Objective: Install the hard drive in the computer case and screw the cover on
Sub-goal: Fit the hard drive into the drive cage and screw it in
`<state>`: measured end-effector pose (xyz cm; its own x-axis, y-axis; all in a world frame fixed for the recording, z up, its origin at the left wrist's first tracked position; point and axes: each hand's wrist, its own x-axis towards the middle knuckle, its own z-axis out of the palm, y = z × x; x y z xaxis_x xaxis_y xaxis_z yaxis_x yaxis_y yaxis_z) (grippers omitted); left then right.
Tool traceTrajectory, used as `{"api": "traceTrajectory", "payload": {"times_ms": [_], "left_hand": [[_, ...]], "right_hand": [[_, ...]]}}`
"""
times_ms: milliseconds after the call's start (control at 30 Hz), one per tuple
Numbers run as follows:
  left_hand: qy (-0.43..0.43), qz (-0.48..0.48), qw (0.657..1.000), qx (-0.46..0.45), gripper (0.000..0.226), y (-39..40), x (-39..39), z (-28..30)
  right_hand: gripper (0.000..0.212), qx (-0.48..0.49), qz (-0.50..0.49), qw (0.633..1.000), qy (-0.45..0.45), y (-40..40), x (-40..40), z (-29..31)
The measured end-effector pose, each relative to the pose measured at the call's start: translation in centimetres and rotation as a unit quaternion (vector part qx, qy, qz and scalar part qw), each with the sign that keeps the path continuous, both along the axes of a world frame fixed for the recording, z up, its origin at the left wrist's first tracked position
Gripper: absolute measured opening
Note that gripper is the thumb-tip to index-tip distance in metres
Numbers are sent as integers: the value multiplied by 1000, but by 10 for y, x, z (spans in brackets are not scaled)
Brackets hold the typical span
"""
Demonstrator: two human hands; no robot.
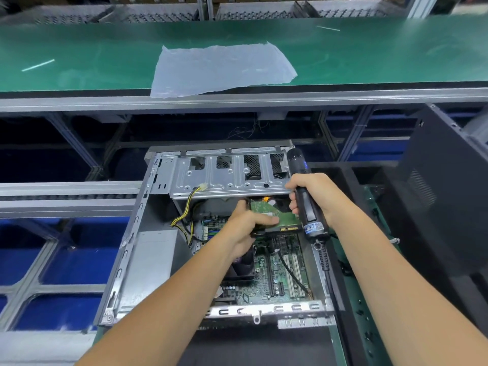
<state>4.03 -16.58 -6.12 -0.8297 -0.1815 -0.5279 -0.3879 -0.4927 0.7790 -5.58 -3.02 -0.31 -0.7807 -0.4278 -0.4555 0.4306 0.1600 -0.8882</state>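
The computer case [137, 260] lies open on its side at the near edge of the workstation, its bare metal frame facing up and the green motherboard [280, 276] showing inside.

The person's left hand [245, 228] reaches into the case and grips the hard drive [274, 215], fingers curled round its left end and the thumb lying across the green circuit board on its upper face. The drive sits tilted, just under the near edge of the metal drive cage [227, 173] that spans the far side of the case, with its connector edge pointing toward the near side.

The right hand [314, 196] is wrapped round a black electric screwdriver [306, 204], held nearly upright just right of the drive, its body crossing the right end of the cage. A cord runs down from its lower end along the right wall of the case.

A bundle of yellow and black wires [184, 210] with a white plug hangs from the left part of the cage.

To the right, a dark side panel [433, 196] stands tilted, well apart from the case. On the far green conveyor belt [79, 48] lies a flattened clear plastic bag [221, 67].
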Motion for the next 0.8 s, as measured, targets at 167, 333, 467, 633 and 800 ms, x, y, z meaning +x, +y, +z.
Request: {"api": "traceTrajectory", "payload": {"times_ms": [167, 333, 467, 633, 800], "left_hand": [[9, -55, 998, -14, 72, 2, 1, 0], [4, -5, 999, -39, 79, 1, 1, 3], [2, 64, 998, -11, 84, -9, -1, 3], [-4, 76, 996, -41, 40, 1, -1, 2], [-7, 72, 992, -107, 43, 7, -6, -2]], "right_hand": [[6, -10, 4, 1000, -21, 3, -3, 2], [7, -8, 9, 1000, -25, 3, -2, 4], [7, -9, 5, 1000, -26, 3, -1, 4], [7, 2, 7, 1000, -14, 3, 0, 4], [7, 2, 10, 1000, -13, 2, 0, 4]]}}
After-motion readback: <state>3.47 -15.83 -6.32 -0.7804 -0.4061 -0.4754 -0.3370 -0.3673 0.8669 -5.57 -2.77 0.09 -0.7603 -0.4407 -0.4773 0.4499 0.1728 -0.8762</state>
